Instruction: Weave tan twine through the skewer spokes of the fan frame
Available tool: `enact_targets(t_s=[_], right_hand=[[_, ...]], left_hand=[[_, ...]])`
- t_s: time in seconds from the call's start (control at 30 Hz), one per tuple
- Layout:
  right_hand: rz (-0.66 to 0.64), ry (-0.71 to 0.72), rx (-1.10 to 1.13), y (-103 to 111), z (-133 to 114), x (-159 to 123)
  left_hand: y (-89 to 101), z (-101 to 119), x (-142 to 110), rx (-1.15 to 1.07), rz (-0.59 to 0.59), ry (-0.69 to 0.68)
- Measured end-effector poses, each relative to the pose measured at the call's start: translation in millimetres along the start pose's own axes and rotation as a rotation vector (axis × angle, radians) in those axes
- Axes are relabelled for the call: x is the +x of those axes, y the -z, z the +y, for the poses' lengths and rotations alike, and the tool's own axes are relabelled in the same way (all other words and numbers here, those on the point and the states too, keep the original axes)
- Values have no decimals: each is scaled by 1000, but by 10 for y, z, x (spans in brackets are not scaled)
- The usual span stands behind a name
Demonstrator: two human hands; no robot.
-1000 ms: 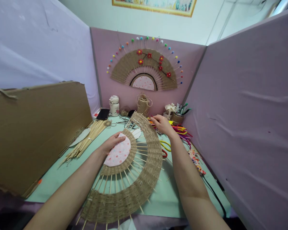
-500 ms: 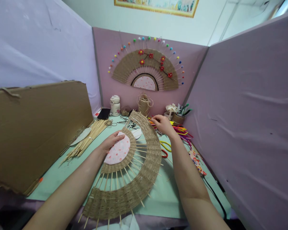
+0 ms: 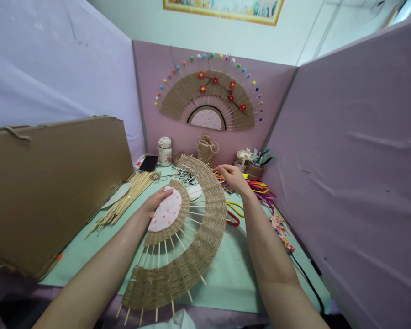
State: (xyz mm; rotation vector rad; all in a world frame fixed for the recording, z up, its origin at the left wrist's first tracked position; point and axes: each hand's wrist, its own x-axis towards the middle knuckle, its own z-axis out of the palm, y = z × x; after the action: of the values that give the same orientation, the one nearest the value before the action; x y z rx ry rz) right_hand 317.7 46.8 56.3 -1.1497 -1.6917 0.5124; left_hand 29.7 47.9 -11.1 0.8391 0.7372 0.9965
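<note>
My left hand (image 3: 157,201) is closed on a large woven fan (image 3: 208,228), its thumb lying over the pink dotted half-circle (image 3: 167,212) at the centre. Thin wooden sticks radiate from the small inner woven band to the wide outer one, and their ends poke past the rim. The fan is held tilted above the table, its curved side facing right. Beside the fan's upper right edge, my right hand (image 3: 232,177) has its fingertips pinched together. Whatever lies between those fingertips is too small to make out.
A bundle of sticks (image 3: 126,201) and a cardboard sheet (image 3: 55,183) are at left. Behind stand a phone (image 3: 148,163), white bottle (image 3: 164,151), twine spool (image 3: 205,148) and pen holder (image 3: 255,169). Coloured pipe cleaners (image 3: 260,187) and red-handled scissors (image 3: 233,219) lie right. A finished fan (image 3: 192,91) hangs on the back panel.
The fan has shifted slightly left and turned a little in my left hand, its upper end moving away from my right hand. My right hand stays nearly in place, still pinched.
</note>
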Motion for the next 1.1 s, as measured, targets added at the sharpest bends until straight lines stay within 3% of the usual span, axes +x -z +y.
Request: enact_targets(t_s=[0.17,0.33,0.5,0.8,1.1], right_hand=[[17,-27,205,-41,69,16],[-7,-39,178,-70,77,1],[-90,-96,206,-95,5,-7],[10,-136,-32,-74,39,5],[44,38,-421,-61,-80,-3]], left_hand=[[-34,25,-33,-49,-6,14],[-46,31,-48,-49,24,58],[-25,9,-11,-21,26,-25],[4,-21,35,8,64,-85],[-1,-37,48,18,72,-109]])
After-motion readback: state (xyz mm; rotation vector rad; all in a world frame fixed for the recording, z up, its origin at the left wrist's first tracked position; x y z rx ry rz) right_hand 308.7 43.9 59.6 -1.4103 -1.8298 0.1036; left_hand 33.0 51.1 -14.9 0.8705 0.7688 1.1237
